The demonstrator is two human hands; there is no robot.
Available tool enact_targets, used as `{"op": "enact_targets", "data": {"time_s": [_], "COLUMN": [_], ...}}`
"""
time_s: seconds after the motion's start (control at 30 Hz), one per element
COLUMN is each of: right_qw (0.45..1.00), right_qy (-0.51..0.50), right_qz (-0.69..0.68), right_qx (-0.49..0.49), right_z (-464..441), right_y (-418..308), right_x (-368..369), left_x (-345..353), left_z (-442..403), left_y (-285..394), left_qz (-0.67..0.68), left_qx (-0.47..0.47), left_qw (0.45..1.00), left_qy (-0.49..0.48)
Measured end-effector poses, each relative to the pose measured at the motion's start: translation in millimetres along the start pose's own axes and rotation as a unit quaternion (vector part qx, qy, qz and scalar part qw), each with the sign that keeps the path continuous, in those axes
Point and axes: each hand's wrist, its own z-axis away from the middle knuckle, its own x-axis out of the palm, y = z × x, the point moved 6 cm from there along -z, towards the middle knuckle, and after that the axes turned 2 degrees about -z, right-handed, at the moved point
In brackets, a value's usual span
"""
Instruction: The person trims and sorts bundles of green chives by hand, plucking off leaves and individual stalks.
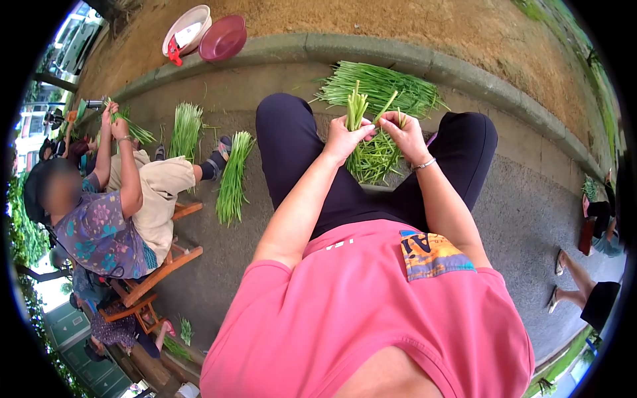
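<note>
My left hand (346,138) is closed round a small bunch of green stalks (356,106), whose pale cut ends point up. Close on its right, my right hand (406,138) pinches a single stalk (387,106) that slants up between the two hands. Below both hands, between my knees, lies a heap of short green pieces (371,159). Beyond my knees a large pile of long green stalks (381,86) is spread on the ground by the curb.
Bundles of stalks (232,179) (186,129) lie to the left. A seated person (109,212) there holds stalks. Two basins, one pink (186,30) and one dark red (223,38), stand past the curb (332,45). Other people are at the far left and right.
</note>
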Motion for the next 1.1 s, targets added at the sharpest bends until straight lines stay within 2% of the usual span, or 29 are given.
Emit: {"op": "enact_targets", "data": {"time_s": [0.07, 0.13, 0.27, 0.33, 0.4, 0.5, 0.67, 0.73, 0.87, 1.0, 1.1], "right_qw": [1.0, 0.991, 0.975, 0.976, 0.995, 0.995, 0.998, 1.0, 1.0, 0.992, 0.989], "right_qy": [0.003, 0.006, -0.003, -0.007, -0.023, -0.012, 0.0, 0.013, 0.025, 0.044, 0.062], "right_qz": [-0.021, -0.125, -0.219, -0.212, -0.084, -0.085, -0.053, 0.007, 0.01, -0.119, -0.128], "right_qx": [0.006, 0.053, 0.037, 0.039, 0.044, 0.047, 0.034, 0.002, 0.01, 0.028, 0.037], "right_z": [0.7, 1.6, 0.9, 0.8, 3.2, 4.0, 1.0, -0.1, 2.0, -3.7, -1.9], "right_y": [-5.3, -5.3, -5.4, -7.0, -12.3, -13.0, -0.6, -1.5, -4.7, -3.6, -7.7], "right_x": [0.9, 2.7, 8.4, 8.0, 9.9, 10.7, 7.5, 7.2, 3.7, -12.4, -16.6], "left_x": [-0.4, 0.4, 2.6, 5.6, 4.4, 7.4, 9.1, 7.6, 7.6, -3.9, -1.5], "left_z": [-0.6, -0.3, 1.8, 2.1, 2.6, 1.7, 0.6, 0.6, 0.5, -3.2, -1.0], "left_y": [-0.1, 0.4, -0.6, -2.1, -1.8, -4.5, -9.6, -10.6, -9.4, -8.6, -0.9], "left_qz": [0.013, 0.019, 0.033, 0.057, 0.073, 0.086, 0.059, 0.036, 0.051, 0.028, -0.007], "left_qx": [-0.001, 0.004, -0.012, -0.026, -0.022, -0.039, -0.027, -0.024, -0.024, 0.007, 0.013], "left_qw": [1.0, 1.0, 0.999, 0.998, 0.997, 0.994, 0.996, 0.998, 0.997, 1.0, 0.999], "left_qy": [0.004, 0.004, 0.002, -0.021, -0.022, -0.062, -0.062, -0.049, -0.061, -0.008, -0.029]}}
